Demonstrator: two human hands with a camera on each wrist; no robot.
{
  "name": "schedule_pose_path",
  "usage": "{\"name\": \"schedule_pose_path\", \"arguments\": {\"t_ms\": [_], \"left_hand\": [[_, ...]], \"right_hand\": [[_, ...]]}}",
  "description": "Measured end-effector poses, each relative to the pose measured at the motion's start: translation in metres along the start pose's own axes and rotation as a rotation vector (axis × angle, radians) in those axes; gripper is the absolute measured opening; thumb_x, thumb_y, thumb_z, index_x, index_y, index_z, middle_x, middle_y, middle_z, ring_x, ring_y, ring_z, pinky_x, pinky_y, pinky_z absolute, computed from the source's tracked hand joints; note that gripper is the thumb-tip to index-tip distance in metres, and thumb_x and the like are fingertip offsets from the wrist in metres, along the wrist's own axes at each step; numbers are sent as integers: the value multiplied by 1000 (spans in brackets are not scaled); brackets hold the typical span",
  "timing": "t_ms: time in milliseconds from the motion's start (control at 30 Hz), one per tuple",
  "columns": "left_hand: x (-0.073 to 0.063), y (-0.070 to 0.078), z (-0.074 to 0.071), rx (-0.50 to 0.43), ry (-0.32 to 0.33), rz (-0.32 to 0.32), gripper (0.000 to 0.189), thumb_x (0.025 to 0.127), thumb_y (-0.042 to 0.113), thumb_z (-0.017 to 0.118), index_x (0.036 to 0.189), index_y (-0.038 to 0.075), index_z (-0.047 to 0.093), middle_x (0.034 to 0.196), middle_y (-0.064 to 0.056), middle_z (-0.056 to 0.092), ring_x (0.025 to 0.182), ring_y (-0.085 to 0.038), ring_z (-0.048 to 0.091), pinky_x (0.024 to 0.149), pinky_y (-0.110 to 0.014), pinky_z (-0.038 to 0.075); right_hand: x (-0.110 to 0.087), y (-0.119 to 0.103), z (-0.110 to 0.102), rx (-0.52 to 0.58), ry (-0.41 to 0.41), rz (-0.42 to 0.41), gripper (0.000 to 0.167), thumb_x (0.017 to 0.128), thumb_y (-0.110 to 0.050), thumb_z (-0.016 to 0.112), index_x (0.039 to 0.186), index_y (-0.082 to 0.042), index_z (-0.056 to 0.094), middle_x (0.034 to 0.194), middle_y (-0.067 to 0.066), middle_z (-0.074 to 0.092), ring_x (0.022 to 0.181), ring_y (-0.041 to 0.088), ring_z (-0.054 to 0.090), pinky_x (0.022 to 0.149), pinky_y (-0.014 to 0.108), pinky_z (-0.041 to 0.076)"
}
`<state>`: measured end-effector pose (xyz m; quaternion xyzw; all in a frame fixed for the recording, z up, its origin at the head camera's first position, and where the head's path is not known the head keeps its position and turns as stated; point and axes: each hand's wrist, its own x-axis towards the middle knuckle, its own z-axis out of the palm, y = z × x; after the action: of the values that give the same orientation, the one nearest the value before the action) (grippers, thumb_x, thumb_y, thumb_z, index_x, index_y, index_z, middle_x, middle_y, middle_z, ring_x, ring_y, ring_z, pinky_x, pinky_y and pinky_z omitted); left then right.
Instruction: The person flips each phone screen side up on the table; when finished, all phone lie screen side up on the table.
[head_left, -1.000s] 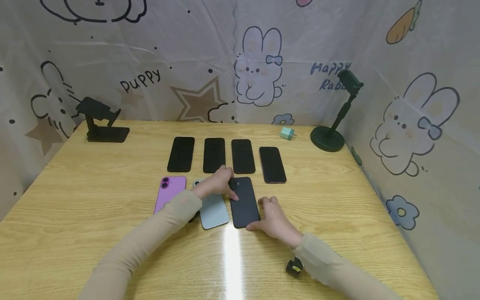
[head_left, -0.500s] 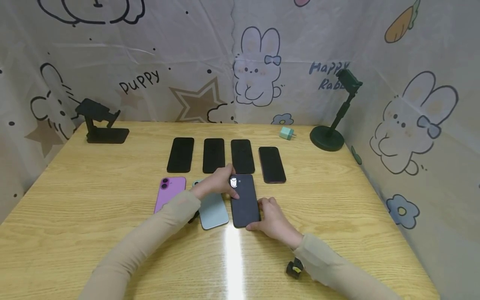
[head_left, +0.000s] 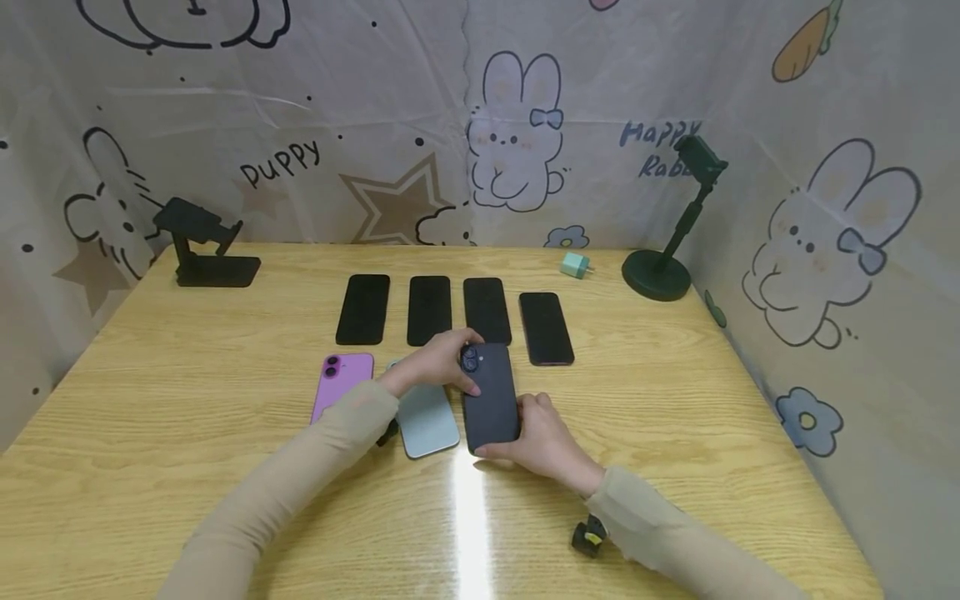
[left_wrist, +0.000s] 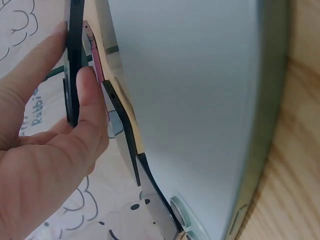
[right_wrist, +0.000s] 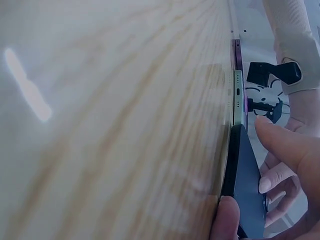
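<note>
A dark smartphone (head_left: 491, 408) lies back up between both hands, its camera end raised above the wooden table. My left hand (head_left: 442, 358) pinches that raised end; the left wrist view shows the phone edge-on between thumb and fingers. At the lower right corner my right hand (head_left: 551, 442) holds it, thumb along the bottom edge and fingers at the right side. A pale blue smartphone (head_left: 427, 425) lies just left of it, partly under the left wrist. Further left is a purple smartphone (head_left: 347, 379), its lower part hidden by the sleeve.
Behind the hands, several black-screened smartphones (head_left: 486, 310) form a row. A black stand (head_left: 217, 271) is at the back left. A green charger plug (head_left: 575, 265) and a dark green stand (head_left: 656, 275) are at the back right. Patterned cloth (head_left: 375, 100) borders the table.
The camera end of the dark phone has risen and shifted slightly away with my left hand. My right thumb has slid left along the bottom edge.
</note>
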<state>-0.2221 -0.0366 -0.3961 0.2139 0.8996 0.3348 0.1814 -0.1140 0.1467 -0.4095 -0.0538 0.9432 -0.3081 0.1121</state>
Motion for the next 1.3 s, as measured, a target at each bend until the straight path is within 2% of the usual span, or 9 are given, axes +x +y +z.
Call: {"name": "schedule_pose_path", "arguments": {"t_ms": [200, 400, 567, 967, 1233, 1300], "left_hand": [[-1, -2, 0, -43, 21, 9, 73, 71, 21, 86, 132, 8, 51, 119, -11, 59, 94, -20, 57, 80, -32, 47], [0, -2, 2, -53, 78, 23, 67, 73, 24, 85, 130, 7, 54, 114, -11, 62, 93, -21, 56, 76, -29, 46], [0, -2, 3, -57, 98, 15, 64, 74, 24, 84, 129, 7, 55, 111, -10, 63, 92, -21, 54, 72, -28, 44], [-3, 6, 4, -46, 124, 10, 65, 73, 23, 85, 128, 3, 56, 119, -11, 61, 89, -20, 53, 74, -29, 45], [-5, 10, 4, -39, 158, 0, 66, 72, 22, 85, 128, 2, 56, 118, -13, 62, 93, -21, 55, 78, -32, 49], [-5, 12, 5, -33, 163, 4, 67, 73, 22, 85, 129, 1, 56, 122, -14, 61, 99, -23, 56, 83, -35, 50]], "right_hand": [[0, -2, 0, -11, -4, 11, 94, 62, -49, 87, 125, 10, 49, 108, 17, 51, 85, 22, 55, 75, 37, 50], [1, -2, 3, -40, -1, 30, 99, 60, -53, 86, 126, 10, 48, 111, 19, 51, 90, 26, 58, 79, 40, 52], [2, -3, 3, -63, -1, 33, 102, 60, -56, 86, 127, 11, 47, 114, 21, 51, 96, 29, 59, 83, 42, 52], [1, -3, 4, -87, -11, 27, 110, 56, -58, 86, 131, 12, 44, 117, 23, 50, 95, 29, 59, 82, 43, 53], [5, -2, 5, -88, -12, 5, 115, 57, -61, 85, 132, 15, 41, 121, 26, 48, 95, 30, 59, 82, 43, 54], [6, -2, 5, -85, -9, 14, 115, 58, -61, 84, 132, 15, 41, 120, 26, 49, 94, 30, 59, 81, 42, 54]]}}
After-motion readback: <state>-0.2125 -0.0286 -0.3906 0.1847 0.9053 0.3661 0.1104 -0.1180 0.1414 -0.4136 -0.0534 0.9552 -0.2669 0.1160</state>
